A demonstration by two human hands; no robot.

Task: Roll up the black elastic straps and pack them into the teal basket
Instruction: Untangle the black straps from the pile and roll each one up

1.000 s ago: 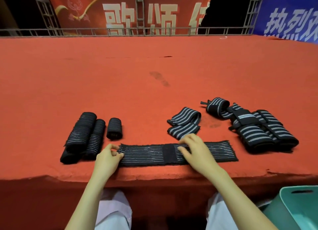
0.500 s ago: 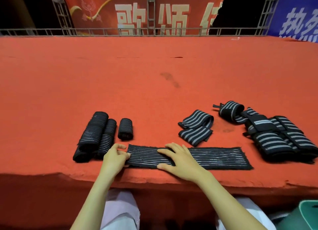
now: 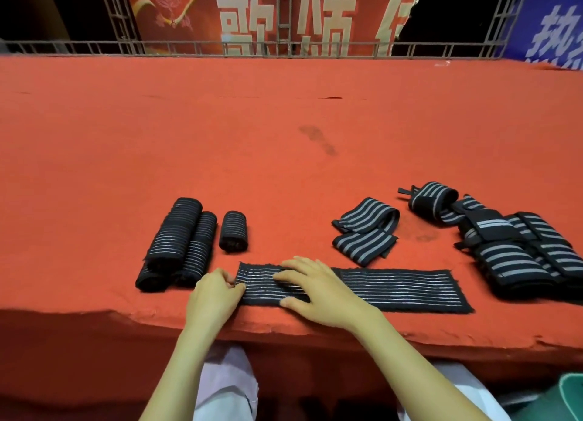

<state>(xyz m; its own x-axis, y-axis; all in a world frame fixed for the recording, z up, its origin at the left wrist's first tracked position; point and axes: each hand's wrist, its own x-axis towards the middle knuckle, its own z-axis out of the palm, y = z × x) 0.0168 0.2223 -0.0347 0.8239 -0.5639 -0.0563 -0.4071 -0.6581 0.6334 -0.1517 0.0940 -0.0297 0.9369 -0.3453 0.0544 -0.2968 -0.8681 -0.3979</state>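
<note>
black striped elastic strap [image 3: 394, 289] lies flat along the near edge of the red carpeted platform [image 3: 284, 136]. left hand [image 3: 214, 297] pinches its left end with curled fingers. right hand [image 3: 321, 289] presses it down, fingers spread. rolled straps [image 3: 186, 241] lie just left, loose straps [image 3: 520, 256] lie right, and the teal basket [image 3: 571, 395] shows at the lower right corner.

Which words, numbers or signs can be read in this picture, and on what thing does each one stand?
"歌颂": big pale characters on the red banner; a third character is cut by the torn edge.
"热": white, on the blue banner; the next character runs off the frame.
Small marks beneath the red banner's emblem: too blurred to read.
Straps: no text visible.
</note>
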